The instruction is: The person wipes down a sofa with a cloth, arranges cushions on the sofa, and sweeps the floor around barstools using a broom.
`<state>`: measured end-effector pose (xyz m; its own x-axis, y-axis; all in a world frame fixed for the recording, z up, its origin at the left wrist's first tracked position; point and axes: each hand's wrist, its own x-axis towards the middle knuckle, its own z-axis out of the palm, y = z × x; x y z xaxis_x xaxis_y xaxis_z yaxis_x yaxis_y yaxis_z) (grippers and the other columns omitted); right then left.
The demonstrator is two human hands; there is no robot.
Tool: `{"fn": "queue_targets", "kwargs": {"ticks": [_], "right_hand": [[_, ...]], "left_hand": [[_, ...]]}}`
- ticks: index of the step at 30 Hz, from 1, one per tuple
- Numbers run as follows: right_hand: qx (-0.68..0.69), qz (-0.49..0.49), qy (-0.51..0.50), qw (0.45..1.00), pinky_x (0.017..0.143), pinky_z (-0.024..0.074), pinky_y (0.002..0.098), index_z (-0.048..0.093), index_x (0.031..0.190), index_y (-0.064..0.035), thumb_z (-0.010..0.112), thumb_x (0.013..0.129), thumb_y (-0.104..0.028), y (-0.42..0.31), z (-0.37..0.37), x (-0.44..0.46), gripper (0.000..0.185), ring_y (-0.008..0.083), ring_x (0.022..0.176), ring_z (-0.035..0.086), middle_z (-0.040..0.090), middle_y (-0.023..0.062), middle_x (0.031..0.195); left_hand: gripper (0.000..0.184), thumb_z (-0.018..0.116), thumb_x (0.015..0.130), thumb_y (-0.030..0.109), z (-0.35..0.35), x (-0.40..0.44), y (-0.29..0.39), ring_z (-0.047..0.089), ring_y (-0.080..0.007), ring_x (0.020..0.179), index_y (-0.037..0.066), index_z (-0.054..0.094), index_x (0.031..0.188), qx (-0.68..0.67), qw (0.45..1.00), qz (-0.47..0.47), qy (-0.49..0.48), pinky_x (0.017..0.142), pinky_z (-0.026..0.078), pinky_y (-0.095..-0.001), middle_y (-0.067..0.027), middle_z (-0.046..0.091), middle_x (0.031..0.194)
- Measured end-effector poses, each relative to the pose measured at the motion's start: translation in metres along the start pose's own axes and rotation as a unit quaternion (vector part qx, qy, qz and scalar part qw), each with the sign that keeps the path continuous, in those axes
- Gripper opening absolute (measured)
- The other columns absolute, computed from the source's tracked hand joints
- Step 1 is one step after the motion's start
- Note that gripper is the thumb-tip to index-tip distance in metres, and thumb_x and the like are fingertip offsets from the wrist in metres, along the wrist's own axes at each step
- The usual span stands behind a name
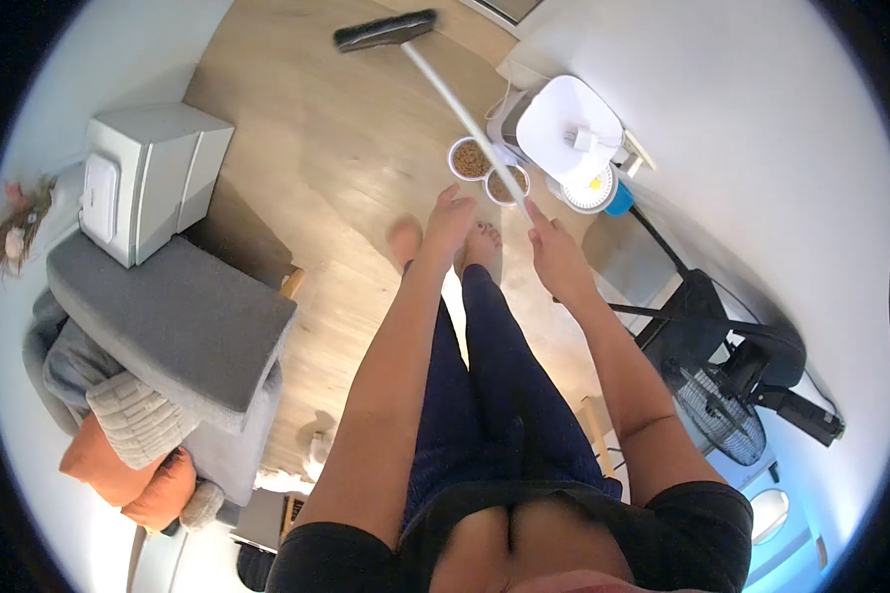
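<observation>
My right hand [558, 255] is wrapped around the white handle of a broom [447, 97]. The handle slants away up and to the left, ending in a dark bristled head [386, 32] on the wood floor. My left hand [451, 221] hangs apart from the broom, with loosely curled fingers and nothing visible in it. Just beyond my hands, two white-rimmed bowls of brown kibble, a left bowl [452, 163] and a right bowl [526, 190], sit side by side near my bare feet. The handle crosses over the right bowl.
Against the right wall stand a white appliance with a broad top [564, 109] and a round white device [585, 195]. A black fan [717, 410] and dark-framed items are at the right. At the left are a grey sofa [168, 316], orange cushions [158, 489] and a white box-like unit [173, 183].
</observation>
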<state>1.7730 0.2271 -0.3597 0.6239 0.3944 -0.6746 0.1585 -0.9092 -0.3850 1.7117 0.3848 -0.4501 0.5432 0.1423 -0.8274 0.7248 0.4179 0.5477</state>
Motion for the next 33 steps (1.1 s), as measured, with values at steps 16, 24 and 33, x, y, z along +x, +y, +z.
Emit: {"fn": "queue_targets", "kwargs": {"ticks": [16, 24, 33], "right_hand": [[0.001, -0.033, -0.051, 0.998, 0.063, 0.0452, 0.0562, 0.023, 0.135, -0.0001, 0.041, 0.088, -0.012, -0.058, 0.098, -0.071, 0.052, 0.0473, 0.069, 0.058, 0.057, 0.0339, 0.084], [0.032, 0.06, -0.244, 0.967, 0.042, 0.048, 0.0335, 0.034, 0.135, -0.0134, 0.045, 0.09, -0.021, -0.132, 0.046, -0.129, 0.047, 0.0185, 0.047, 0.056, 0.057, 0.0139, 0.066], [-0.139, -0.132, 0.009, 0.981, 0.071, 0.048, 0.0463, 0.043, 0.123, 0.0038, 0.046, 0.083, -0.016, -0.165, 0.07, 0.085, 0.045, 0.0369, 0.077, 0.061, 0.06, 0.0259, 0.086]], "left_hand": [[0.036, 0.052, 0.087, 0.028, -0.111, -0.092, -0.025, 0.054, -0.0181, 0.096, 0.007, 0.051, 0.117, -0.132, 0.977, 0.055, 0.159, 0.083, 0.039, -0.0282, -0.0067, 0.06, 0.106], [0.02, 0.06, 0.081, 0.018, -0.237, -0.147, -0.074, 0.052, -0.0248, 0.097, 0.003, 0.062, 0.094, 0.089, 0.87, 0.231, 0.427, 0.082, 0.042, -0.034, -0.0126, 0.058, 0.096], [0.018, 0.059, 0.08, 0.017, -0.335, -0.234, -0.065, 0.048, -0.0312, 0.105, 0.006, 0.063, 0.093, 0.167, 0.806, 0.207, 0.53, 0.089, 0.039, -0.0388, -0.0153, 0.052, 0.11]]}}
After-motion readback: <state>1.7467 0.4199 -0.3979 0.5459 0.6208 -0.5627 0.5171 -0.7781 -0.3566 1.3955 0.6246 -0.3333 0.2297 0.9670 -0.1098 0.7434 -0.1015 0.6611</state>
